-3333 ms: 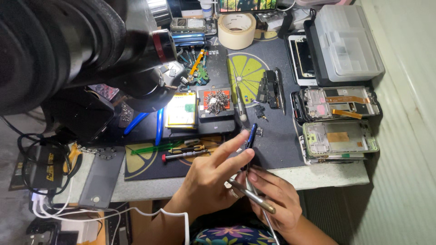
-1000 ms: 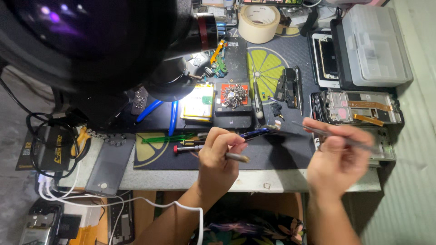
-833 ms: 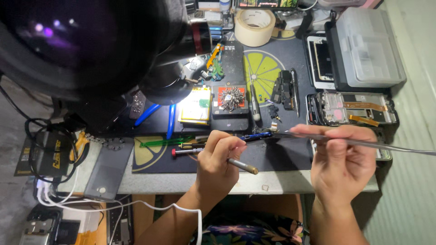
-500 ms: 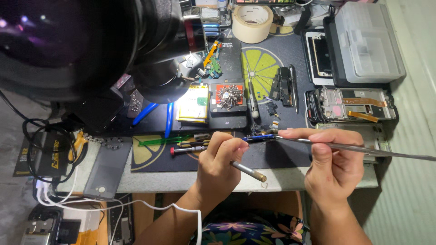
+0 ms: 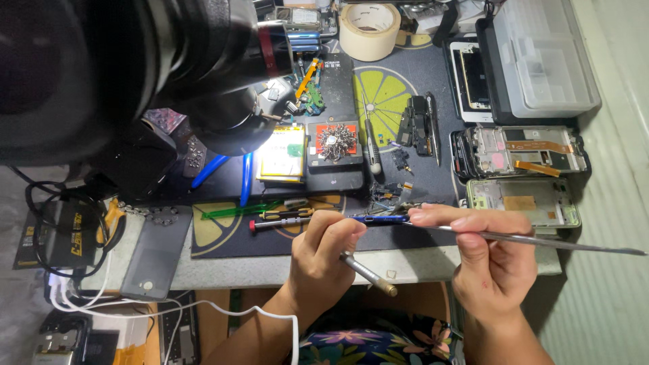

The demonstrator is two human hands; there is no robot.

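Running left to right from the dark work mat: off its left edge a grey phone lay face down on the bench, and on the mat's near strip lay a red-tipped screwdriver.

Just over the mat's near edge, my left hand was curled shut. Its fingertips pinched one end of the thin blue piece, and a metal tool with a brass tip was tucked under the palm, pointing back off the mat.

The blue piece hung level above the mat's near edge, bridging both hands. It looked slim, straight and glossy, seen edge-on; I could not tell what part it was.

My right hand was closed too, its forefinger on the blue piece's other end, gripping a long thin steel rod that ran out well past the mat's right edge. Two opened phone frames sat to the right of the mat.

I judged this to be fine work on the blue piece with the rod's tip. Any next move would call for a steady left pinch and light pressure, since the piece looked easy to bend.
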